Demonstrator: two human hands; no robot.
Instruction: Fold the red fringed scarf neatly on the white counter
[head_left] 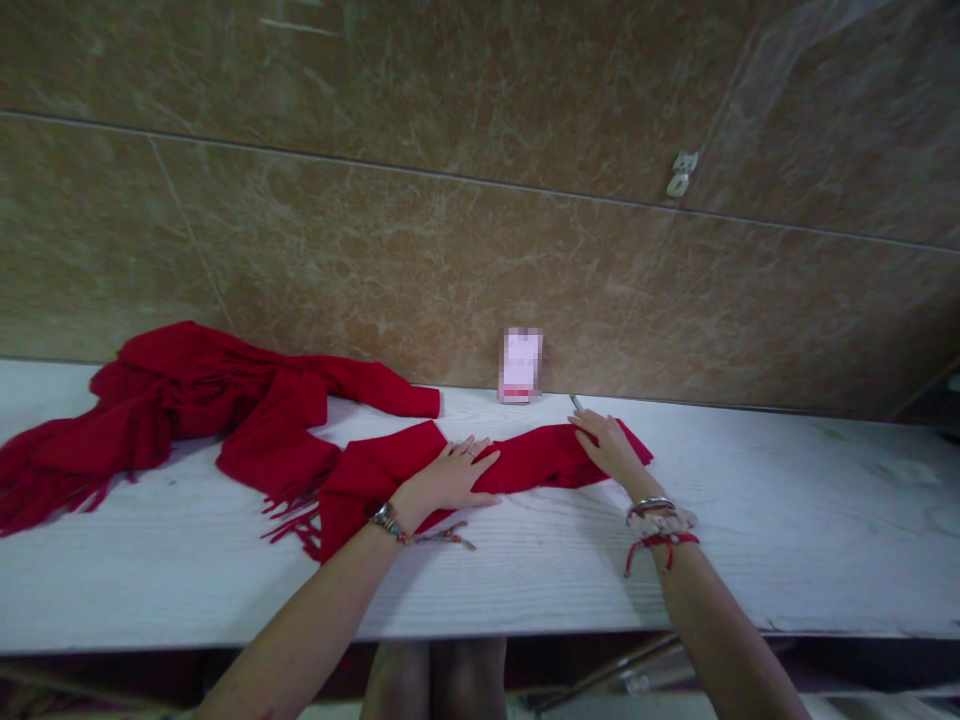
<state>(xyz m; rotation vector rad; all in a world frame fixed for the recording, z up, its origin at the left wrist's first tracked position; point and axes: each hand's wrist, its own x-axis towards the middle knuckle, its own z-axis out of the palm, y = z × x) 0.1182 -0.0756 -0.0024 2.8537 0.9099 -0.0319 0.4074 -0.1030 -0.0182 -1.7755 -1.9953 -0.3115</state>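
Observation:
A strip of red fringed cloth (532, 458) lies along the white table (750, 520), narrow toward the right and wider at its left part. My left hand (448, 478) rests flat on the middle of this strip, fingers spread, with a ring and a beaded bracelet. Near the strip's right end, my right hand (604, 442) lies on the cloth with its fingers apart. A small thin metallic object (575, 402) shows just beyond the right fingertips. To the left, more red cloth (202, 385) is heaped loosely, its fringe spread on the table.
A phone (520, 365), its screen blurred out, leans upright against the brown tiled wall (420, 260) behind the table. A small white fitting (682, 174) is on the wall at upper right. The table's front edge runs above the person's knees (469, 680).

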